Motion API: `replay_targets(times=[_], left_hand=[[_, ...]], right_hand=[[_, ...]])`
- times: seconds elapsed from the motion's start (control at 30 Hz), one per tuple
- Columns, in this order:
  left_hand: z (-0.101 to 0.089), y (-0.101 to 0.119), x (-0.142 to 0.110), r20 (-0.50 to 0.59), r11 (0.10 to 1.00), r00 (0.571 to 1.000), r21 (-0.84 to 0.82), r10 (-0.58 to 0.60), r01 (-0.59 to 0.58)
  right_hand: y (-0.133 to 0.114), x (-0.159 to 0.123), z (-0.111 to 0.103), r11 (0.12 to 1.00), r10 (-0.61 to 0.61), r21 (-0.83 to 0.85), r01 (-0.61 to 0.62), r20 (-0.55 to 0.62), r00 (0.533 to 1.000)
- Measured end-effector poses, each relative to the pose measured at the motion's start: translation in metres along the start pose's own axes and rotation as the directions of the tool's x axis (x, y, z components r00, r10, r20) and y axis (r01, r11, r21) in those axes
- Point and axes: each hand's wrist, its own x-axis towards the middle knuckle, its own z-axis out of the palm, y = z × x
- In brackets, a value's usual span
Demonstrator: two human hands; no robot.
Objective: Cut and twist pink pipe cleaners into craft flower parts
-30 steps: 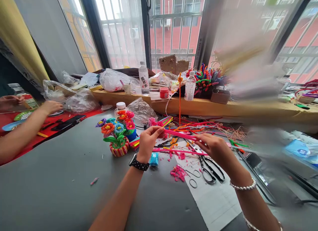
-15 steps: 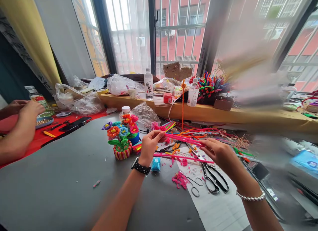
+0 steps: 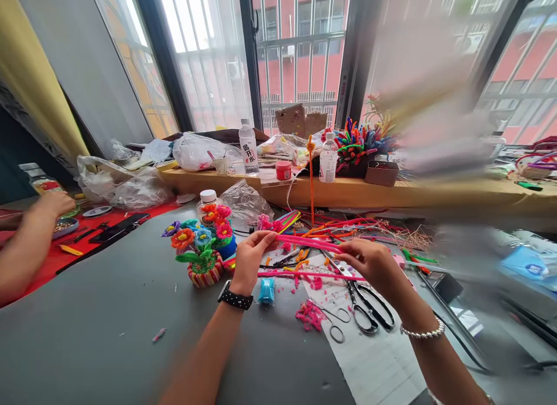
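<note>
Pink pipe cleaners stretch between my two hands above the table. My left hand, with a watch on its wrist, pinches their left end. Their right end is pinched by my right hand, which has a beaded bracelet at the wrist. Another pink pipe cleaner lies below them. Large black-handled scissors and small scissors rest on a paper sheet, near a heap of pink fuzzy scraps. A small blue packet sits beside my left wrist.
Pots of pipe-cleaner flowers stand left of my left hand. Along the ledge are water bottles, a red jar and bundled colourful pipe cleaners. Another person's arm reaches over a red cloth. The far right is blurred.
The view has shifted, so most things appear slightly farther left. Both hands keep hold of the pink pipe cleaners. The other person's hand at left has moved a little.
</note>
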Motion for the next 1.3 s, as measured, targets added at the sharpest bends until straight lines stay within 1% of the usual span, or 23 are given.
replay_targets(times=[0.13, 0.33, 0.4, 0.47, 0.5, 0.53, 0.57, 0.6, 0.67, 0.7, 0.73, 0.77, 0.8, 0.9, 1.0, 1.07, 1.17, 1.3], left_hand=[[0.002, -0.001, -0.002, 0.021, 0.999, 0.999, 0.021, 0.028, -0.028], [0.002, 0.002, -0.002, 0.001, 0.999, 1.000, 0.033, 0.007, -0.007], [0.002, 0.002, -0.002, -0.005, 0.999, 1.000, 0.052, -0.003, 0.003], [0.002, 0.002, -0.002, -0.012, 0.998, 1.000, 0.061, -0.005, 0.006], [0.002, 0.002, -0.002, -0.014, 0.998, 1.000, 0.060, -0.010, 0.011], [0.003, 0.002, -0.002, -0.015, 0.998, 1.000, 0.059, -0.017, 0.017], [0.003, 0.001, -0.002, -0.011, 0.998, 1.000, 0.060, -0.025, 0.025], [0.003, 0.001, -0.003, -0.003, 0.997, 1.000, 0.066, -0.031, 0.031], [0.004, 0.002, -0.003, 0.029, 0.995, 0.999, 0.096, -0.026, 0.023], [0.004, 0.002, -0.004, 0.054, 0.993, 0.998, 0.118, -0.024, 0.018], [0.004, 0.003, -0.004, 0.088, 0.990, 0.996, 0.141, -0.029, 0.016], [0.005, 0.004, -0.005, 0.127, 0.986, 0.991, 0.166, -0.046, 0.024], [0.005, 0.005, -0.005, 0.164, 0.981, 0.984, 0.189, -0.073, 0.041], [0.005, 0.006, -0.007, 0.251, 0.969, 0.951, 0.213, -0.181, 0.128], [0.005, 0.004, -0.007, 0.269, 0.960, 0.926, 0.165, -0.266, 0.227], [0.005, 0.003, -0.007, 0.258, 0.953, 0.919, 0.139, -0.299, 0.271], [0.006, 0.002, -0.006, 0.230, 0.951, 0.925, 0.125, -0.303, 0.281], [0.007, 0.001, -0.008, 0.208, 0.961, 0.942, 0.134, -0.264, 0.240]], right_hand=[[-0.002, 0.001, 0.000, 1.000, 0.024, 0.014, -0.023, -0.042, 0.999], [-0.006, 0.001, -0.002, 0.995, 0.021, 0.102, -0.015, -0.053, 0.998], [-0.006, 0.001, -0.002, 0.988, 0.045, 0.150, -0.036, -0.056, 0.997], [-0.007, 0.001, -0.002, 0.960, 0.107, 0.264, -0.091, -0.047, 0.993], [-0.007, 0.001, -0.001, 0.924, 0.159, 0.358, -0.136, -0.037, 0.987], [-0.007, 0.001, -0.001, 0.865, 0.217, 0.466, -0.184, -0.016, 0.976], [-0.006, 0.002, 0.000, 0.784, 0.270, 0.576, -0.230, 0.017, 0.963], [-0.005, 0.002, 0.001, 0.683, 0.314, 0.679, -0.268, 0.059, 0.948], [-0.002, 0.002, 0.003, 0.432, 0.372, 0.842, -0.323, 0.160, 0.915], [-0.001, 0.002, 0.004, 0.312, 0.387, 0.888, -0.337, 0.205, 0.899], [0.001, 0.002, 0.005, 0.209, 0.398, 0.915, -0.344, 0.241, 0.885], [0.003, 0.001, 0.006, 0.130, 0.409, 0.930, -0.345, 0.267, 0.873], [0.005, 0.001, 0.008, 0.076, 0.416, 0.936, -0.343, 0.283, 0.864], [0.008, -0.002, 0.012, 0.007, 0.425, 0.948, -0.317, 0.284, 0.859], [0.008, -0.005, 0.017, -0.082, 0.428, 0.955, -0.284, 0.291, 0.856], [0.005, -0.006, 0.019, -0.113, 0.427, 0.955, -0.276, 0.297, 0.854], [0.001, -0.006, 0.022, -0.110, 0.454, 0.960, -0.258, 0.279, 0.846], [-0.007, -0.001, 0.026, -0.122, 0.528, 0.975, -0.186, 0.223, 0.820]])
